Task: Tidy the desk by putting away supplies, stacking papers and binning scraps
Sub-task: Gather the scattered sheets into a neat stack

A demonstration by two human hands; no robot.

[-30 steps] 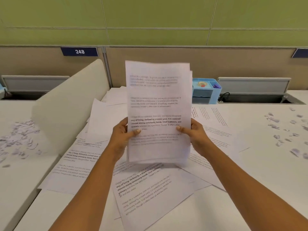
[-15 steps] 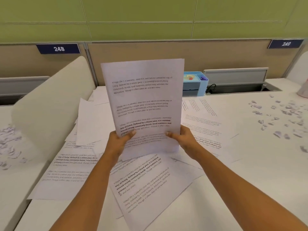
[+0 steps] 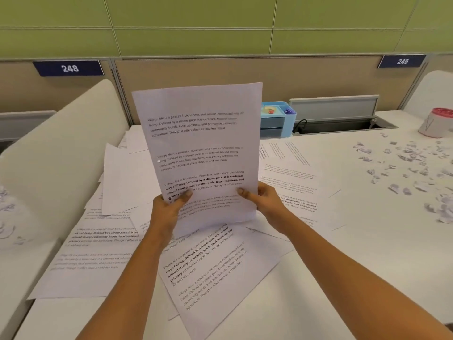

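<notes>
Sheaf of printed sheets (image 3: 203,153): upright, pinched at lower edges by left hand (image 3: 169,212) and right hand (image 3: 268,201), fingers clamped. Loose sheets (image 3: 215,273) on surface (image 3: 367,241).

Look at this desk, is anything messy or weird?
Yes. Sheets lie crooked and overlapping across the desk, and torn scraps are scattered on its right side. The stack held upright by the left hand and right hand looks fairly even.

single head-worn wide-angle view, looking forward and down from the person's own eye level, close over the white surface (image 3: 331,253), facing the partition wall (image 3: 306,77) across it, edges bent by the lens
</notes>
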